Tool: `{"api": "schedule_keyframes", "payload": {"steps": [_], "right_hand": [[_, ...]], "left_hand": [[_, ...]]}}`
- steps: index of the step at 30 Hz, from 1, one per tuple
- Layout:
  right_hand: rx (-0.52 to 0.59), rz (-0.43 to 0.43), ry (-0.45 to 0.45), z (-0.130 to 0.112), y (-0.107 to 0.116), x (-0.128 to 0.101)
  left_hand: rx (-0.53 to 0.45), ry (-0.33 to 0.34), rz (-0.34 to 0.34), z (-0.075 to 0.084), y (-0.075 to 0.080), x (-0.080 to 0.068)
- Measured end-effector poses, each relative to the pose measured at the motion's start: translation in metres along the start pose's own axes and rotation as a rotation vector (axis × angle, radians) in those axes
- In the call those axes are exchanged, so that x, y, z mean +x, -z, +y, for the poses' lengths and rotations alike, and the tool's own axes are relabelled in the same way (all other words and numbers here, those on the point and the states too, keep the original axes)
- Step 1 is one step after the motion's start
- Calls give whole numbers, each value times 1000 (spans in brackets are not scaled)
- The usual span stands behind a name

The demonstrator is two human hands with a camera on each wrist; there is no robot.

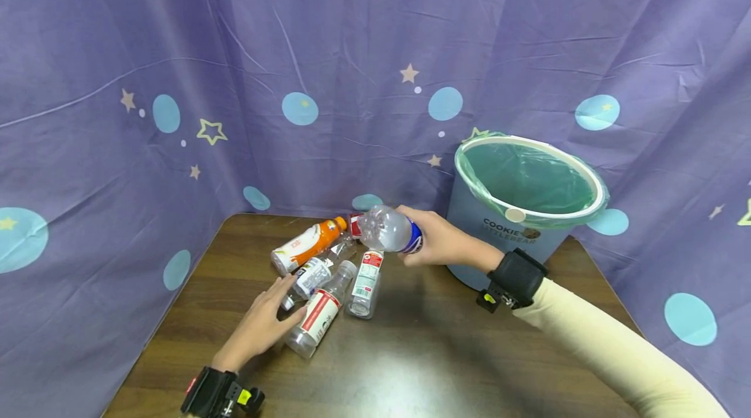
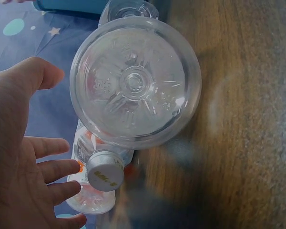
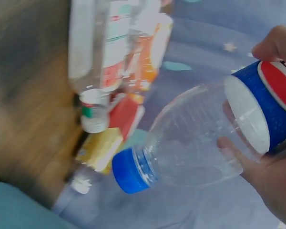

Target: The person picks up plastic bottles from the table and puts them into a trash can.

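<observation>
In the head view my right hand (image 1: 440,238) grips a clear plastic bottle (image 1: 384,229) by its blue label, above the table. The right wrist view shows its blue cap (image 3: 128,169) on and a red, white and blue label. My left hand (image 1: 258,327) has its fingers spread beside a clear bottle with a red and white label (image 1: 323,315), whose round base (image 2: 133,86) fills the left wrist view. Around it lie an orange bottle (image 1: 309,245), a white-labelled bottle (image 1: 313,274) and a square bottle with a green and red label (image 1: 366,281).
A blue-grey bin (image 1: 499,235), lined with a green bag, stands at the table's back right. A small red item (image 1: 354,225) lies behind the bottles, and a yellow item (image 3: 101,149) shows in the right wrist view. Purple curtain (image 1: 352,144) hangs behind the wooden table (image 1: 457,340).
</observation>
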State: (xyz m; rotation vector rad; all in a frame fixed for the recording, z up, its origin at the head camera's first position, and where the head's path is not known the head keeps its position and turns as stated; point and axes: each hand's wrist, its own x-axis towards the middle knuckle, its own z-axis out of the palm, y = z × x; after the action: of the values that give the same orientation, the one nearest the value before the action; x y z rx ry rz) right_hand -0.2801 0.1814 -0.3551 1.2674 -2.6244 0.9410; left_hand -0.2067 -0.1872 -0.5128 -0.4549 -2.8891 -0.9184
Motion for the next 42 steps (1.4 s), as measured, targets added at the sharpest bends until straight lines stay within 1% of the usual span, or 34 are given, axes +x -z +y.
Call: {"api": "schedule_keyframes", "payload": {"steps": [6, 11, 16, 22, 27, 30, 34, 40, 42], "right_hand": [[126, 75, -73, -19, 24, 5], [188, 136, -130, -33, 44, 7], [195, 195, -170, -48, 71, 10], [156, 264, -247, -68, 111, 13], [130, 311, -284, -77, 139, 15], [95, 304, -289, -78, 154, 16], [34, 239, -302, -77, 175, 15], [-176, 131, -325, -73, 199, 13], [-228, 97, -331, -70, 206, 13]], "left_hand": [[-6, 0, 0, -1, 0, 0], [-6, 5, -9, 0, 0, -1], [0, 8, -7, 1, 1, -2], [-1, -1, 10, 2, 1, -3], [-4, -6, 14, -1, -2, -3], [-2, -18, 23, -3, -3, -1], [-1, -22, 32, -4, -3, -2], [-5, -13, 24, -3, -2, -2], [-4, -15, 25, -4, -2, -2]]}}
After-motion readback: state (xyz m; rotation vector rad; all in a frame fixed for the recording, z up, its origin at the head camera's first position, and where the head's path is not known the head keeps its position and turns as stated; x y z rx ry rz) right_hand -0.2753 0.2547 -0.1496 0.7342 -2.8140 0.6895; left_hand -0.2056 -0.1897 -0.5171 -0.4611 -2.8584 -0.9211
